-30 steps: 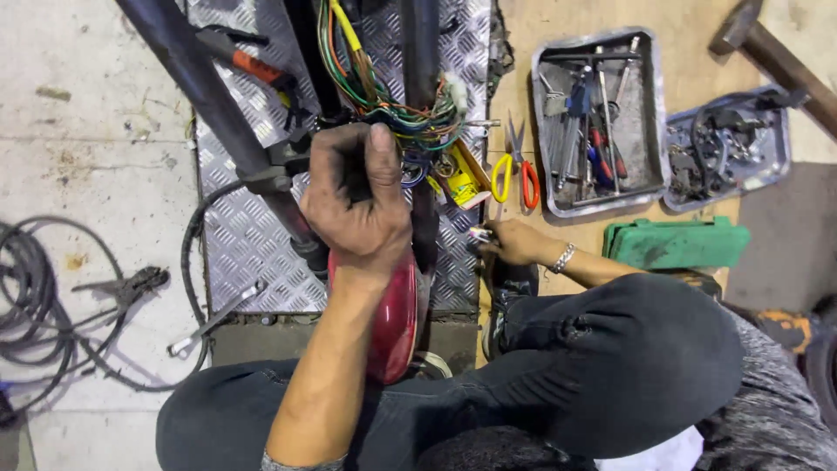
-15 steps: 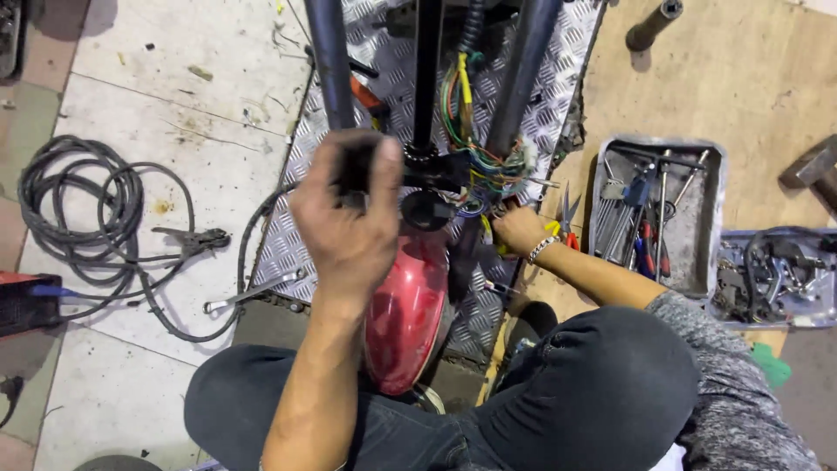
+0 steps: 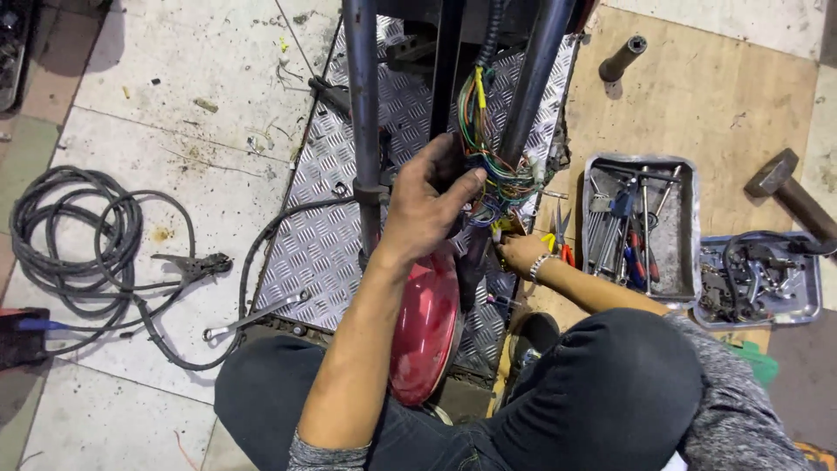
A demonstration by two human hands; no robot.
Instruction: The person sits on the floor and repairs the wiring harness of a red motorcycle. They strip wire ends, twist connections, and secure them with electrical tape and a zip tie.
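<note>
Two hands: both work at the wire bundle [image 3: 488, 166].
Left hand [image 3: 427, 205]: fingers curled on the dark frame tube just left of the bundle, thumb tip touching the wires.
Right hand [image 3: 521, 253]: just below the bundle; finger state cannot be told.
Wire bundle: above the red fender [image 3: 427, 323]; soft, light, easily snagged, likely best gripped by the sheathed trunk.
Tool tray [image 3: 645, 228]: right of it.

Left hand shifts onto the wires

The left hand [image 3: 427, 205] has opened from a fist-like grip and moved right to the wires [image 3: 493, 166]; the right hand [image 3: 521, 253] has crept nearer them.
</note>
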